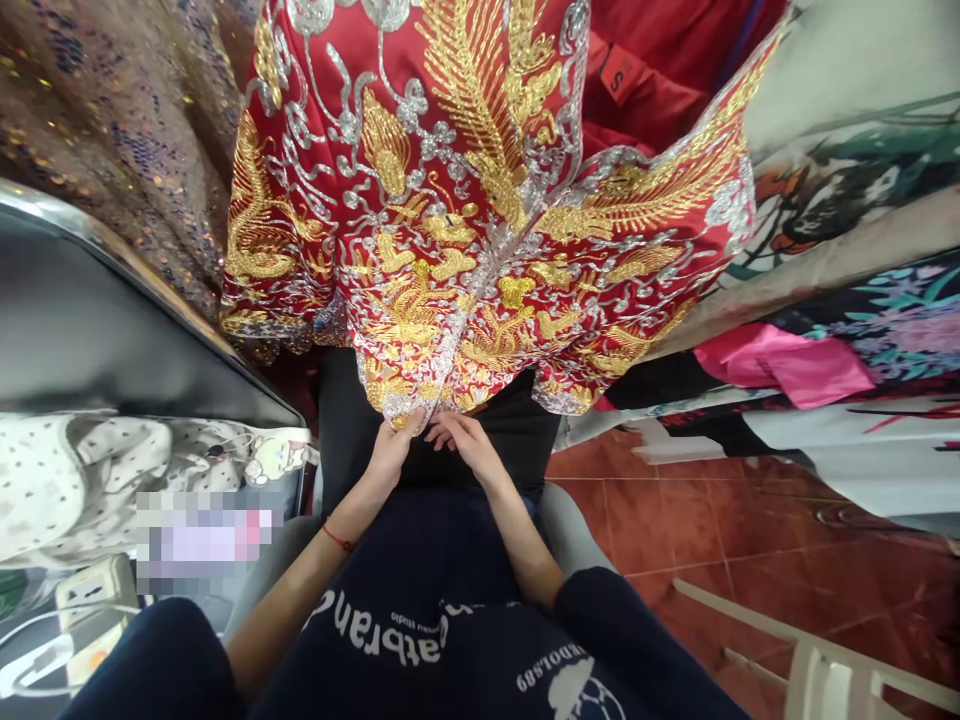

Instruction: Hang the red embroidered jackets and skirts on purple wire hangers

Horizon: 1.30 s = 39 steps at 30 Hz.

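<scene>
A red jacket [465, 250] with dense gold and silver embroidery hangs down in front of me, its lower end over my lap. Its front edges meet along a silver band down the middle. My left hand [397, 445] pinches the bottom hem at the left of that band. Just right of it, my right hand [465, 440] is at the hem by the front opening, fingers curled and partly hidden by the cloth edge. Whether its fingertips grip the cloth or only touch it, I cannot tell. A red size tag [619, 72] shows inside the collar.
Sequinned fabric [127, 130] hangs at the left, above a black panel with a metal rim [112, 225]. Spotted white cloth [120, 470] and a white cable lie below. Patterned and pink cloths [787, 365] fill the right. A pale chair [817, 660] stands on the red tiled floor.
</scene>
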Motion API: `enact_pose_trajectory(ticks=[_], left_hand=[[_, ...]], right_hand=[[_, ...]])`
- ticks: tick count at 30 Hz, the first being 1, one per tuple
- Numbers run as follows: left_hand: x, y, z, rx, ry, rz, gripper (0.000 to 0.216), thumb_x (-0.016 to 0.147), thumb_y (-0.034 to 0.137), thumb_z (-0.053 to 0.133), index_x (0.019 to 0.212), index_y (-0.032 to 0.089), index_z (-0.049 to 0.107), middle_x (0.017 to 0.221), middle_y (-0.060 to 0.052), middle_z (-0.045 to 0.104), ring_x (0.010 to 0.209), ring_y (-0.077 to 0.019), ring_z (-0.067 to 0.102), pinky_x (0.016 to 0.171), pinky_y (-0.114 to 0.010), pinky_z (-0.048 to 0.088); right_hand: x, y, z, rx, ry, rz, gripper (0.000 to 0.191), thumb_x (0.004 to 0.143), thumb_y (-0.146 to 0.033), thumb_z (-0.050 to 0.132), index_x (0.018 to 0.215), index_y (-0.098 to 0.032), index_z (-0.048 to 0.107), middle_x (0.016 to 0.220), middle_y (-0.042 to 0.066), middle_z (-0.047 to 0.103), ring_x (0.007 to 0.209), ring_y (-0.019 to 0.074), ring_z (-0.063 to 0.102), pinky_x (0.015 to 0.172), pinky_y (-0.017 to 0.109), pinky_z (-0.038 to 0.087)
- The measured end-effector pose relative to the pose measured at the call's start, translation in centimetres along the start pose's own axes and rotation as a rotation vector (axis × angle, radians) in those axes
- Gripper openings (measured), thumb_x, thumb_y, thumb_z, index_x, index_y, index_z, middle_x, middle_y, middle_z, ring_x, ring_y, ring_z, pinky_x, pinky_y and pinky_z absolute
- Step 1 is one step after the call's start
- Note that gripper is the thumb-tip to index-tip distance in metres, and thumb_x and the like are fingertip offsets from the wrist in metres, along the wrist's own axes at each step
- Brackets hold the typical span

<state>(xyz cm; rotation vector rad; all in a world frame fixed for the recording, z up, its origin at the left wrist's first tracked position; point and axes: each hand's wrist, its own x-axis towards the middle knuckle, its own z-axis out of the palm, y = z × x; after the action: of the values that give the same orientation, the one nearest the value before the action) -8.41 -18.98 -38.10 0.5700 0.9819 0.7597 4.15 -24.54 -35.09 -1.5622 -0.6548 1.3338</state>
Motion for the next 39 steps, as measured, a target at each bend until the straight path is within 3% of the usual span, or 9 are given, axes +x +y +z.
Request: enact_pose_trajectory(ticks=[7,12,15,21,25,30,35,39], left_hand=[[0.2,-0.2,-0.4,0.083,0.010,0.004,0.048,0.053,0.048,0.091,0.085,0.014,0.079,0.094,-0.009,0.079,0.094,-0.0251,0.071,0.091,-0.037,0.052],[0.3,-0.5,-0.4,0.099,-0.007,0.004,0.047,0.057,0.047,0.090,0.088,0.014,0.079,0.097,-0.009,0.079,0.095,-0.0243,0.071,0.091,-0.036,0.053],[0.4,-0.7,-0.6,0.110,-0.033,-0.004,0.047,0.058,0.046,0.089,0.091,0.014,0.079,0.099,-0.010,0.079,0.095,-0.0248,0.072,0.091,-0.037,0.053],[0.9,-1.3,-1.4,0.259,-0.086,0.124,0.037,0.067,0.041,0.084,0.094,0.015,0.079,0.097,-0.007,0.079,0.097,-0.0248,0.072,0.092,-0.034,0.053],[1.4,-1.4,-2.0,0.310,-0.070,0.157,0.033,0.068,0.040,0.083,0.088,0.014,0.079,0.092,-0.007,0.079,0.095,-0.0255,0.072,0.091,-0.033,0.053],[1.7,-1.9,-2.7,0.377,-0.076,0.141,0.034,0.066,0.042,0.084,0.086,0.015,0.080,0.088,-0.009,0.079,0.089,-0.0274,0.073,0.089,-0.036,0.054],[1.8,-2.8,-2.8,0.417,-0.112,0.107,0.040,0.065,0.051,0.082,0.083,0.015,0.078,0.087,-0.012,0.079,0.079,-0.0276,0.074,0.082,-0.036,0.056],[2.0,-2.4,-2.8,0.477,-0.126,0.071,0.046,0.069,0.057,0.077,0.088,0.015,0.076,0.094,-0.013,0.079,0.077,-0.0263,0.076,0.071,-0.031,0.055]], right_hand=[[-0.1,0.6,0.7,0.044,0.075,-0.045,0.036,0.079,-0.055,0.068,0.075,-0.019,0.067,0.066,0.001,0.068,0.056,0.0107,0.057,0.055,0.024,0.035],[0.0,0.6,0.7,0.044,0.138,-0.081,0.029,0.075,-0.048,0.076,0.070,-0.021,0.067,0.064,-0.002,0.062,0.058,0.0106,0.052,0.060,0.026,0.041],[0.4,0.8,0.6,0.065,0.163,-0.059,0.026,0.072,-0.045,0.077,0.070,-0.021,0.067,0.060,-0.003,0.058,0.056,0.0092,0.047,0.055,0.023,0.037],[1.7,0.5,0.2,0.167,0.012,0.148,0.034,0.073,-0.043,0.068,0.055,-0.021,0.050,0.042,-0.012,0.024,0.039,0.0032,0.016,0.040,0.021,0.010],[2.5,-0.3,0.3,0.226,-0.089,0.223,0.030,0.075,-0.043,0.065,0.059,-0.020,0.053,0.039,-0.013,0.022,0.034,0.0023,0.013,0.038,0.021,0.009],[3.4,-3.1,-0.5,0.303,-0.084,0.162,0.025,0.074,-0.039,0.064,0.060,-0.020,0.054,0.039,-0.014,0.020,0.033,0.0023,0.010,0.037,0.021,0.011],[3.7,-8.3,-2.5,0.353,-0.011,-0.004,0.020,0.077,-0.034,0.063,0.064,-0.020,0.057,0.043,-0.013,0.019,0.038,0.0035,0.009,0.040,0.022,0.010],[2.7,-12.3,-2.1,0.319,0.026,-0.182,0.022,0.081,-0.037,0.061,0.066,-0.020,0.059,0.046,-0.012,0.021,0.040,0.0040,0.011,0.041,0.023,0.008]])
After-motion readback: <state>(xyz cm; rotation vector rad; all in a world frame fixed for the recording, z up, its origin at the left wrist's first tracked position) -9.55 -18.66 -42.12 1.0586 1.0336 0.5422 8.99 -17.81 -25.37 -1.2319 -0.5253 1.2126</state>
